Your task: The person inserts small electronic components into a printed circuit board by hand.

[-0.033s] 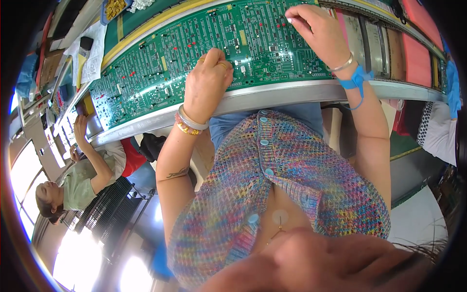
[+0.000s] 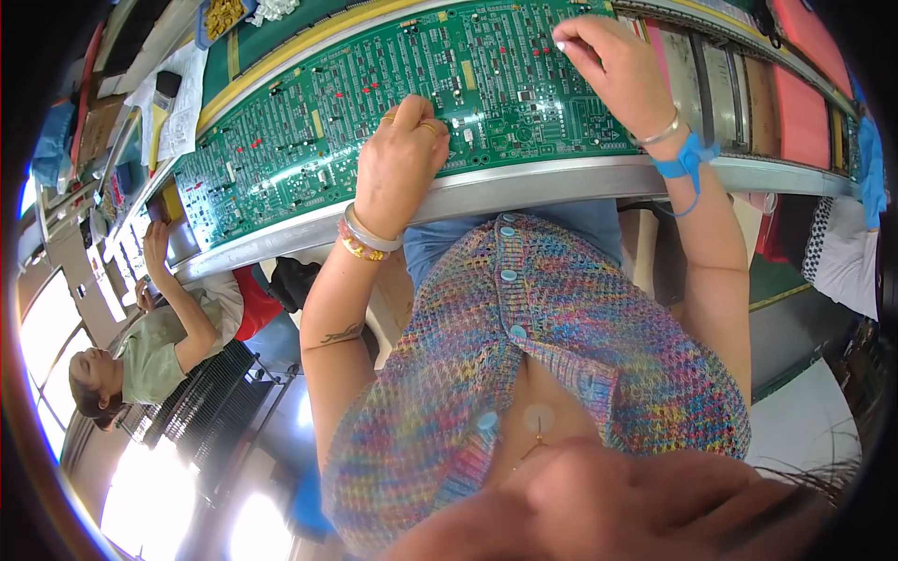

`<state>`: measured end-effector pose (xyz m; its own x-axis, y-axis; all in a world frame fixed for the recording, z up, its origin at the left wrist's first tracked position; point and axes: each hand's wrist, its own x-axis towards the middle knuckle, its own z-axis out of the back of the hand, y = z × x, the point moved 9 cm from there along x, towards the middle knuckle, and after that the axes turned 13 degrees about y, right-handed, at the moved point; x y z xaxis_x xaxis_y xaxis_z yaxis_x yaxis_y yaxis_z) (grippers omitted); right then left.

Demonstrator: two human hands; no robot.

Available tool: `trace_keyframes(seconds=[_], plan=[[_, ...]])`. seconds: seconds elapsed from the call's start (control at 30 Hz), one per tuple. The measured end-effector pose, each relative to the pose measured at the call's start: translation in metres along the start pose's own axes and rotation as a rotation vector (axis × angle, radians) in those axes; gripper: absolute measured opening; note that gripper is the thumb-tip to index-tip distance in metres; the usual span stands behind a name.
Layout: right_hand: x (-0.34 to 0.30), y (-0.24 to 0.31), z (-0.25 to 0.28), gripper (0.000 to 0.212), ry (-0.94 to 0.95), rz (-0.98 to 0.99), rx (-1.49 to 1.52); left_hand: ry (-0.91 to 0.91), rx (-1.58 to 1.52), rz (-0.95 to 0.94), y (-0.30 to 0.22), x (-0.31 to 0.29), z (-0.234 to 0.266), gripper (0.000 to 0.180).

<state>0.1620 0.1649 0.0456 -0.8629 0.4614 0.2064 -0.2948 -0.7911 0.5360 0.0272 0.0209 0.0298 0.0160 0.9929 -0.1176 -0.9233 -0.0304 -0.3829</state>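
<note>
Left hand (image 2: 398,159) was curled knuckles up, its fingers bent down toward the middle of a long green circuit board (image 2: 281,140); right hand (image 2: 629,79) hung over the board's upper right part, thumb and forefinger bent close together. Whether either pinched a small part could not be told: the left fingertips were hidden and the right ones too small to read. Almost nothing had changed from an instant before; the view had slipped slightly, but both hands kept their places over the board, so the work seemed to stand at the same point. Nearest was the wearer's multicoloured knitted top (image 2: 599,280), then a silver rail (image 2: 533,176) along the board's near edge. Small red components (image 2: 366,90) dotted the board. Past its far edge ran a yellow strip (image 2: 248,84), then a blue tray (image 2: 202,30) of yellow parts, and, off to the left, a co-worker (image 2: 154,376) in pale green.
</note>
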Motion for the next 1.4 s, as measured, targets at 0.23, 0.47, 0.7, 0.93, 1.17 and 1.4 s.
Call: trace_keyframes(seconds=[0.23,0.47,0.7,0.93,1.17,1.4], plan=[[-0.028,0.011,-0.012,0.008,0.036,-0.132,0.199,0.058,-0.024,-0.003,0.005,0.005,0.001,0.008],[-0.028,0.042,-0.061,0.01,0.156,-0.033,0.252,-0.091,-0.054,0.004,0.006,-0.002,0.002,0.009],[-0.027,0.037,-0.066,0.01,0.159,-0.039,0.259,-0.007,0.023,-0.075,-0.004,0.005,0.004,0.008],[-0.026,0.037,-0.068,0.009,0.166,-0.036,0.253,0.135,0.216,-0.134,-0.016,0.015,-0.004,0.005],[-0.028,0.038,-0.059,0.009,0.139,-0.019,0.344,0.17,-0.02,-0.115,0.0,0.018,0.004,0.008],[-0.023,0.052,-0.046,0.008,0.126,-0.021,0.387,-0.274,-0.154,-0.13,0.041,0.148,0.059,0.011]])
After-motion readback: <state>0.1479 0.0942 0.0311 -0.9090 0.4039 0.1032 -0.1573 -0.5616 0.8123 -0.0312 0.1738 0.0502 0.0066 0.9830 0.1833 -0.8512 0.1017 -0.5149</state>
